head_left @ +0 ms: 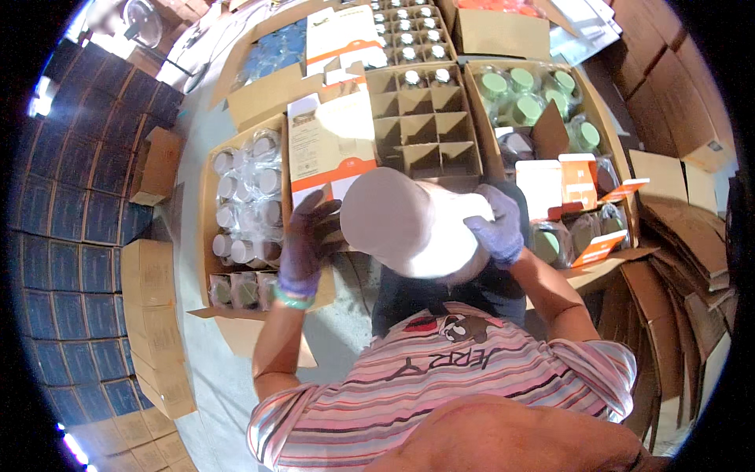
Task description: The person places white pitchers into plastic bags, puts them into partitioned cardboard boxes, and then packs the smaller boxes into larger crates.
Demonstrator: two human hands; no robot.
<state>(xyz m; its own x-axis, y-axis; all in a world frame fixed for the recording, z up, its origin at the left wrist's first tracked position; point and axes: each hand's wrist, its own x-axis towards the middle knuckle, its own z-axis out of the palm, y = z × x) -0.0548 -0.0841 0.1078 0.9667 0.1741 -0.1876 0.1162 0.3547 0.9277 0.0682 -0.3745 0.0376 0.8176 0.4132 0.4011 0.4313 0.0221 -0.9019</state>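
Note:
A large white jar [452, 236] with a wide, pale round lid is tilted in front of my body, its lid toward the left. My right hand [499, 224], in a purple glove, grips the jar's body on its right side. Left of the lid, my left hand [303, 244], gloved as well, has its fingers apart and holds nothing. Whether its fingertips touch the lid I cannot tell. Beside that hand stands an open carton [206, 271] of plastic-wrapped jars with white lids [269, 181]. An orange-and-white printed box [330, 138] lies just beyond the jar.
A divided carton [425, 130] has two bottles at its far end. At right, another carton [621, 153] holds wrapped green-lidded jars [527, 106] and orange-and-white boxes [578, 177]. Flattened cardboard [676, 315] leans at far right; dark blue boxes [82, 263] are stacked at left.

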